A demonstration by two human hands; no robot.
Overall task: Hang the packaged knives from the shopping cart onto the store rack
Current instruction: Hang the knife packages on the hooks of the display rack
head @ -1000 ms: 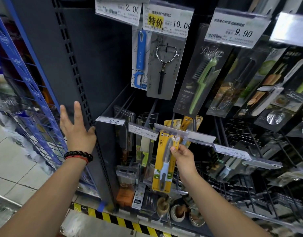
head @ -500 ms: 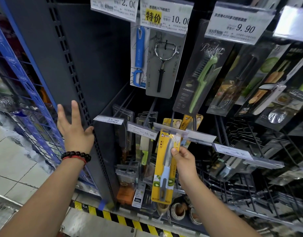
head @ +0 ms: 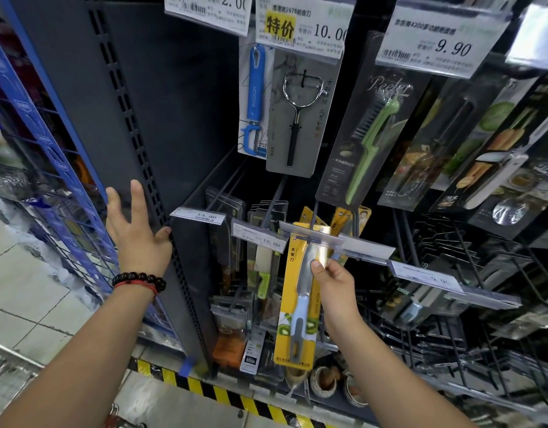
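My right hand pinches the upper part of a yellow packaged knife with a pale blue handle and kiwi pictures. The pack hangs upright, its top tucked behind a clear price strip at the tip of a rack hook. More yellow knife packs hang further back on that hook. My left hand, fingers spread, rests flat against the dark slotted upright of the rack and holds nothing. A black bead bracelet and red cord circle that wrist.
Peelers hang above: a blue one, a steel one, a green one. Other knife packs hang left of the yellow one. Bare wire hooks fill the right. A blue wire rack stands left. Yellow-black tape edges the floor.
The yellow pack has shifted slightly downward with my right hand, its top staying at the price strip. My left hand stays on the upright.
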